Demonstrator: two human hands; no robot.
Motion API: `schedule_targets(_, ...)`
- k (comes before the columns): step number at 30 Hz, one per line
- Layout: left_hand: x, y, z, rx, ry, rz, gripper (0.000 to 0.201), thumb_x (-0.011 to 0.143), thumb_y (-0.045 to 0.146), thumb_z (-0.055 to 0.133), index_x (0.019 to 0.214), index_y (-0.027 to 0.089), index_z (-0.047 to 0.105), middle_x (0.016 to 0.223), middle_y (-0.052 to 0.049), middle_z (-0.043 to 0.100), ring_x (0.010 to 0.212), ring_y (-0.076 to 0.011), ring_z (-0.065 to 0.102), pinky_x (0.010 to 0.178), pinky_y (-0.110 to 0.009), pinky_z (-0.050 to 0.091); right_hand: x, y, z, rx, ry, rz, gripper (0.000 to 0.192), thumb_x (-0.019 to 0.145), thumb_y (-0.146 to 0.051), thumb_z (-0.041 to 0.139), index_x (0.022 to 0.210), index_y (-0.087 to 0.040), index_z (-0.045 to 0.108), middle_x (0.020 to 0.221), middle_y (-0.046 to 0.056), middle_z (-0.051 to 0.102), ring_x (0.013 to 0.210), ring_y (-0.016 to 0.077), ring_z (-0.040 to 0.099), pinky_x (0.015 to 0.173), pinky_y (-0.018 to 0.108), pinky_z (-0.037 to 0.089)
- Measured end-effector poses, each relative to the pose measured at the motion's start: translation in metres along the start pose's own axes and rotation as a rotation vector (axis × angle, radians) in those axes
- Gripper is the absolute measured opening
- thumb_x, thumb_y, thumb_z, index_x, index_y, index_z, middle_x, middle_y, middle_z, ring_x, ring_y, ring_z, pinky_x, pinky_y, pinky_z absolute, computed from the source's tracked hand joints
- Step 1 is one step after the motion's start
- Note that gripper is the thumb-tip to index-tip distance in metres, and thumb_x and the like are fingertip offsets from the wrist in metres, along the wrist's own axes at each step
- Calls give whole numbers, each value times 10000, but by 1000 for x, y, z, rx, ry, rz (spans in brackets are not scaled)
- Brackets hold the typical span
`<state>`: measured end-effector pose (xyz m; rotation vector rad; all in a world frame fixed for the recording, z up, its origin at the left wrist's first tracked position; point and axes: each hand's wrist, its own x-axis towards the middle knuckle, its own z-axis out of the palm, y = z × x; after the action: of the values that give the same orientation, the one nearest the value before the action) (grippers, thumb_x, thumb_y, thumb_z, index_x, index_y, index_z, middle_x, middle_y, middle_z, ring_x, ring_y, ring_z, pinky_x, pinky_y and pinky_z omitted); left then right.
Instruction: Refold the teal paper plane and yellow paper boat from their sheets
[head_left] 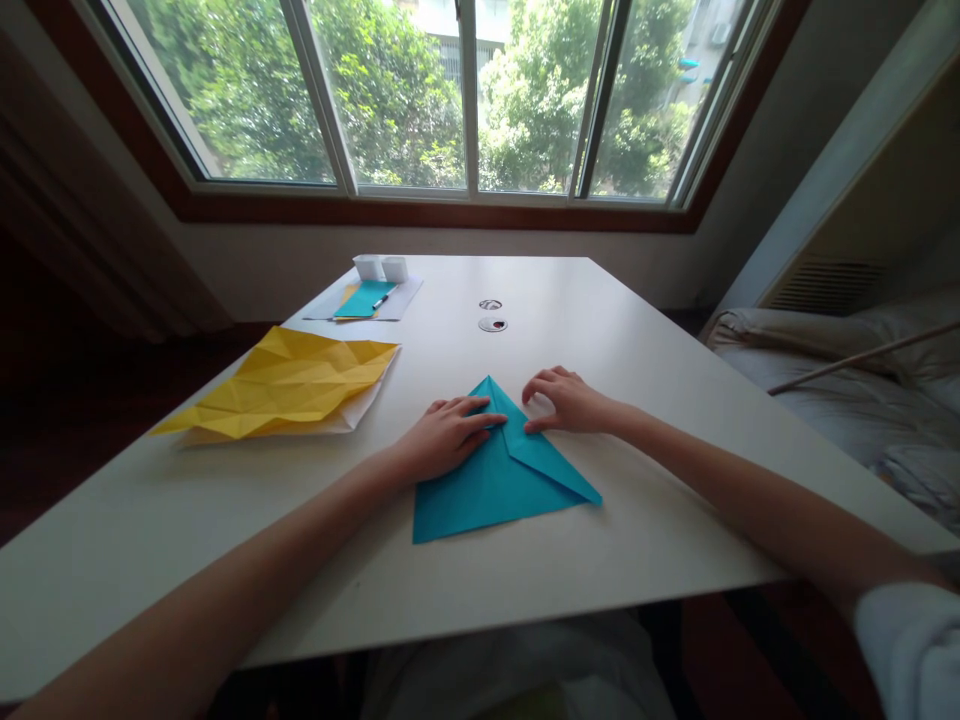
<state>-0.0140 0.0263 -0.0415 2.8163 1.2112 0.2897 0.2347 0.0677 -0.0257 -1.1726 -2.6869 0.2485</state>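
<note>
A blue sheet of paper (480,495), folded to a point at its far end, lies on the white table in front of me. Its right side is turned over toward the middle as a flap that ends in a sharp corner at the right. My left hand (448,437) rests flat on the paper's left part, fingers stretched toward the flap's inner edge. At the upper right edge is my right hand (566,402), curved, with a gap between thumb and fingers. Its thumb tip is at the paper's edge; whether it touches is hard to tell.
A creased yellow sheet (292,385) with a white underside lies at the left. Farther back are flat blue paper (365,298), a pen (385,297) and two small white containers (381,268). Round fittings (493,325) sit in the table (555,300). Windows stand beyond.
</note>
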Motion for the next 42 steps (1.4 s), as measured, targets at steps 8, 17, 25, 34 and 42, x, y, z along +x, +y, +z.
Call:
schedule_targets(8, 0, 0, -1, -11, 15, 7, 368, 929, 363, 325, 1263, 361, 480, 1350, -50, 452, 1203, -256, 439, 982, -471, 341, 52, 1, 8, -127, 73, 99, 379, 751, -574, 569, 902, -230, 616, 1025, 81, 598, 1027, 266, 474, 832, 381, 364)
schedule_targets(17, 1, 1, -4, -4, 5, 0, 365, 930, 356, 330, 1260, 349, 487, 1348, -55, 453, 1219, -262, 421, 984, -481, 343, 89, 3, 12, -144, 106, 243, 393, 768, -577, 544, 879, -214, 647, 1030, 96, 603, 1012, 276, 477, 806, 377, 371)
schedule_targets(25, 1, 5, -4, 16, 6, 3, 366, 931, 361, 324, 1260, 353, 483, 1341, -52, 459, 1209, -268, 431, 972, -479, 359, 93, -1, 13, -191, 120, 216, 366, 790, -543, 535, 864, -203, 649, 1033, 96, 614, 1025, 282, 470, 819, 393, 351)
schedule_targets(34, 0, 6, -4, 61, 22, 17, 366, 931, 367, 319, 1259, 357, 482, 1326, -43, 474, 1165, -262, 471, 964, -468, 374, 81, -8, 21, -261, 168, 187, 325, 851, -469, 479, 845, -189, 644, 980, 83, 639, 988, 252, 492, 801, 362, 332)
schedule_targets(42, -1, 7, -3, 73, 24, 18, 364, 929, 359, 325, 1260, 354, 476, 1330, -40, 472, 1165, -264, 472, 960, -461, 375, 67, -12, 17, -321, 172, 84, 331, 858, -463, 466, 836, -181, 639, 946, 77, 641, 968, 241, 494, 793, 359, 304)
